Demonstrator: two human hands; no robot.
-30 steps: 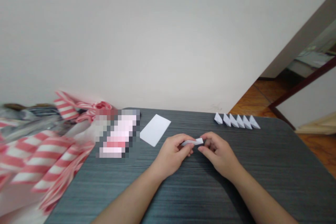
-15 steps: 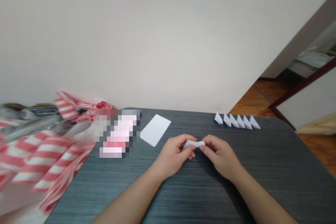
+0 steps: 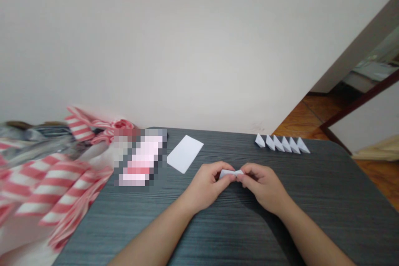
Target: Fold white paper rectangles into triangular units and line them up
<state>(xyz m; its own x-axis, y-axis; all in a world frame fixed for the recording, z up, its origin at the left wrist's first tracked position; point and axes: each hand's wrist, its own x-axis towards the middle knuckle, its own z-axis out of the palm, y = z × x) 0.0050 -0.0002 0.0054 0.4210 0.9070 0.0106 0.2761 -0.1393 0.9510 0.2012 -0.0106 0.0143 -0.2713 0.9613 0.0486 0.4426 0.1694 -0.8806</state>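
Observation:
A small folded white paper piece point(image 3: 230, 173) is pinched between both my hands just above the dark wood-grain table point(image 3: 218, 232). My left hand point(image 3: 207, 185) grips its left end with fingers curled and thumb on top. My right hand point(image 3: 263, 187) grips its right end the same way, and the fingertips of the two hands almost touch. A flat white paper rectangle point(image 3: 185, 153) lies on the table to the upper left of my hands.
A row of several folded white paper triangles point(image 3: 282, 144) stands near the table's far right edge. Red-and-white striped bags point(image 3: 52, 187) crowd the left side beside a blurred-out patch point(image 3: 140, 158). A white wall runs behind; an orange floor shows at right.
My two hands have drawn closer together and slightly lower toward the table, pressing the paper piece shorter between them. Everything else on the table has stayed in place.

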